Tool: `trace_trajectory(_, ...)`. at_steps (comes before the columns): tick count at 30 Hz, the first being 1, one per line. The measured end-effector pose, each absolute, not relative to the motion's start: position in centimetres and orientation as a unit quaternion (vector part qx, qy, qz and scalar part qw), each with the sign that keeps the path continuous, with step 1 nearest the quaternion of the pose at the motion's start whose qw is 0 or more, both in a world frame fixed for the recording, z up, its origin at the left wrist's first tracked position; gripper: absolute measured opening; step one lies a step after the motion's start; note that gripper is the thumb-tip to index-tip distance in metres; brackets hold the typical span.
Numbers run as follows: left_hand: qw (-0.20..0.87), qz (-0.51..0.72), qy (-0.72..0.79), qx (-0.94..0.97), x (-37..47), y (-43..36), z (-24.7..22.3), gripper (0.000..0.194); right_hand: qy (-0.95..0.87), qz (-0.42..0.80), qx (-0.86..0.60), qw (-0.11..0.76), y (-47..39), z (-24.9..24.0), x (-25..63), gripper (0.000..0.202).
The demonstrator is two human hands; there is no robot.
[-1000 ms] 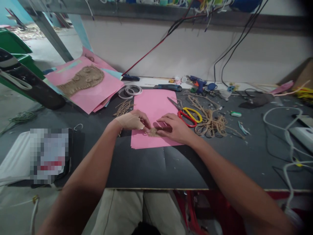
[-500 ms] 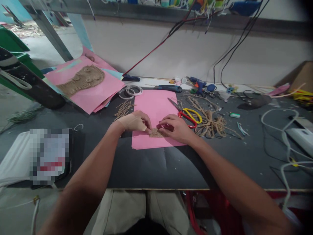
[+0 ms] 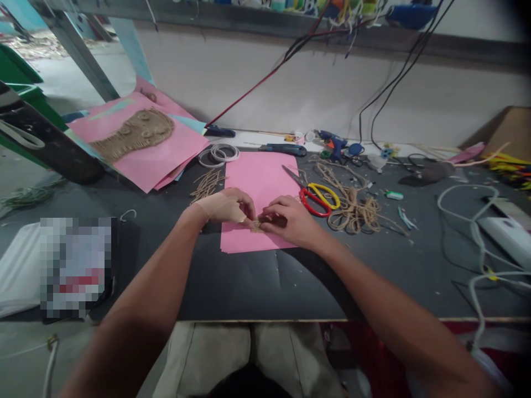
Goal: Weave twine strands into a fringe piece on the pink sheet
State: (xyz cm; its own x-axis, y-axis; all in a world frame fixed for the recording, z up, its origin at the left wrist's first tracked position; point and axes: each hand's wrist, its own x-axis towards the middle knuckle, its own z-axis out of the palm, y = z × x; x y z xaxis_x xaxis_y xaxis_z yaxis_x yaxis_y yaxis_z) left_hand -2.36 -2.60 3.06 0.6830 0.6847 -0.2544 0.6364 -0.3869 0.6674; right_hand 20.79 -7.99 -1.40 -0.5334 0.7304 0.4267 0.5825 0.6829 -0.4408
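Observation:
Near the lower edge of a pink paper sheet (image 3: pixel 261 174) lies a small patch of brown twine strands (image 3: pixel 256 226), mostly covered by my fingers. My left hand (image 3: pixel 233 207), with a beige wrap around its wrist and back, pinches the left end of the patch. From the other side, my right hand (image 3: pixel 288 219) has thumb and fingers curled in, closed on the strands. The hands nearly meet over the paper. Scissors (image 3: pixel 319 199) with one red and one yellow handle rest just beyond my right hand, blades over the sheet's edge.
Cut twine pieces (image 3: pixel 207 185) lie left of the sheet, and a loose twine bundle (image 3: pixel 359 210) lies right. Behind are white rings (image 3: pixel 218 156), a utility knife (image 3: pixel 284 149) and a blue glue gun (image 3: pixel 335 142). Pink sheets with a twine shape (image 3: pixel 143 130) stand back left.
My right hand has moved left along the twine patch, closer to my left hand, and covers more of it. The left hand stays in about the same place. The view has shifted slightly.

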Motion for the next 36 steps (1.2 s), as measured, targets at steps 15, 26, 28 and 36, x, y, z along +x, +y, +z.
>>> trace_trajectory(15, 0.386, 0.031, 0.391, 0.835, -2.7, -2.1, 2.8, 0.021, -0.906, 0.128, -0.281, 0.29, -8.7, -0.8, 20.0, 0.018)
trace_trajectory(26, 0.37, 0.066, 0.438, 0.817, -1.7, -3.0, 2.6, 0.019, -0.891, 0.076, -0.329, 0.305, -8.1, -0.6, 21.5, 0.017)
trace_trajectory(28, 0.359, 0.06, 0.436, 0.823, -1.6, -3.1, 2.7, 0.02, -0.886, 0.061, -0.338, 0.313, -7.7, -0.7, 21.9, 0.018)
trace_trajectory(36, 0.222, 0.102, 0.562, 0.79, -5.9, 0.3, 5.4, 0.023, -0.837, 0.061, -0.402, 0.367, -6.1, -1.6, 23.4, 0.014)
